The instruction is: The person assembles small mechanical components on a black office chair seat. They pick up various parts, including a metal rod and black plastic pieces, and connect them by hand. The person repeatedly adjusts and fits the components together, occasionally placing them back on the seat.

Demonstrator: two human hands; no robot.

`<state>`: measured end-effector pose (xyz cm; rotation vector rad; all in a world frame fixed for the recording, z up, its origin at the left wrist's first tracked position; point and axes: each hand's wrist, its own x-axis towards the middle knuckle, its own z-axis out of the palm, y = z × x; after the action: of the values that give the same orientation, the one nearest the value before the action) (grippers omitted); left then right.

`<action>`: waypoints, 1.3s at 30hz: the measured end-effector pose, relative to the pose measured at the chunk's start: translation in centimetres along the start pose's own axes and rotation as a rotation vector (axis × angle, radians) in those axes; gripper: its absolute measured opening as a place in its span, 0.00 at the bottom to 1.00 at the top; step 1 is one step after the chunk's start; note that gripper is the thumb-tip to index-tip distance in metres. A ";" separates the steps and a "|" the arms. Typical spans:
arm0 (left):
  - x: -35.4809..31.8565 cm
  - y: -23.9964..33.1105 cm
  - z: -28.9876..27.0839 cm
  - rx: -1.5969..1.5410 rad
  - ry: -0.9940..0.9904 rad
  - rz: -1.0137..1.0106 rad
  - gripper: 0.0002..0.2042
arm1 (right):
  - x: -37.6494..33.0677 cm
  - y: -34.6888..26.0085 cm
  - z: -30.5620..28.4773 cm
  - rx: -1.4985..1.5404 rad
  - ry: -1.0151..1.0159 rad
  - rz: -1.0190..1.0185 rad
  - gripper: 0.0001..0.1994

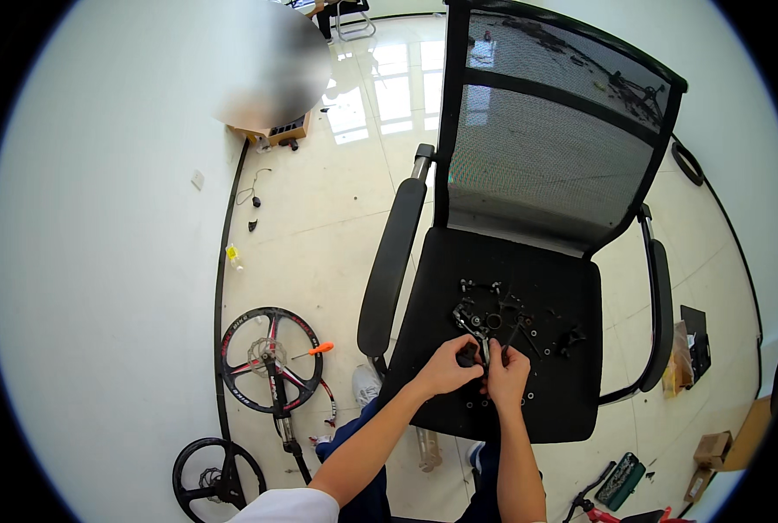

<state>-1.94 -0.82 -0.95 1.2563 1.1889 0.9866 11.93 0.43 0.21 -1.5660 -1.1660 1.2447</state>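
Over the front of a black chair seat (439, 290), both my hands are closed close together. My left hand (447, 366) grips a small dark and silver metal part (484, 350) between thumb and fingers. Against the same part, my right hand (508, 373) is pinched, touching it from the right; the fingers partly hide its shape. Just beyond my hands lie a silver and black metal piece (464, 315), a dark ring (494, 322), a black part (570, 338) and several small washers, bolts and rods.
Black armrests (393, 261) flank the seat, and a mesh backrest (546, 148) rises behind it. On the floor at left are a spoked bike wheel (271, 327), an orange-handled screwdriver (319, 348) and a second black wheel (221, 484). A green case (621, 481) lies at lower right.
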 end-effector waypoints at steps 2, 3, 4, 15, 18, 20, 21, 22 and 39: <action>0.1 -0.1 0.0 0.008 0.001 0.002 0.11 | -0.3 -0.4 0.0 0.047 -0.037 0.090 0.19; 0.1 -0.1 0.1 0.011 0.005 -0.007 0.11 | -0.4 -0.4 -0.1 0.072 -0.053 0.135 0.19; 0.2 -0.1 0.1 0.013 0.009 -0.015 0.11 | -0.3 -0.2 -0.1 0.076 -0.035 0.108 0.19; 0.2 -0.3 0.5 0.053 -0.002 -0.025 0.12 | 0.4 1.5 0.3 -0.076 0.129 -0.137 0.19; 0.2 -0.7 0.8 0.085 0.026 -0.015 0.12 | 0.6 1.8 0.3 -0.089 0.161 -0.117 0.18; 0.1 -0.3 1.1 0.066 0.046 -0.034 0.12 | 0.6 1.9 0.4 -0.071 0.179 -0.119 0.18; 0.0 -0.2 1.1 0.092 0.048 -0.027 0.12 | 0.5 1.9 0.5 -0.062 0.190 -0.120 0.18; -0.1 -0.2 1.2 0.119 0.051 -0.020 0.12 | 0.5 1.9 0.6 -0.089 0.188 -0.159 0.18; -0.4 0.8 1.1 0.160 0.085 0.024 0.11 | 0.5 1.3 0.4 0.265 -0.071 0.090 0.18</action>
<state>-0.82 -1.35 -0.21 1.3678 1.3424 0.9861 11.83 0.58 -1.21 -1.3987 -0.9379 1.4604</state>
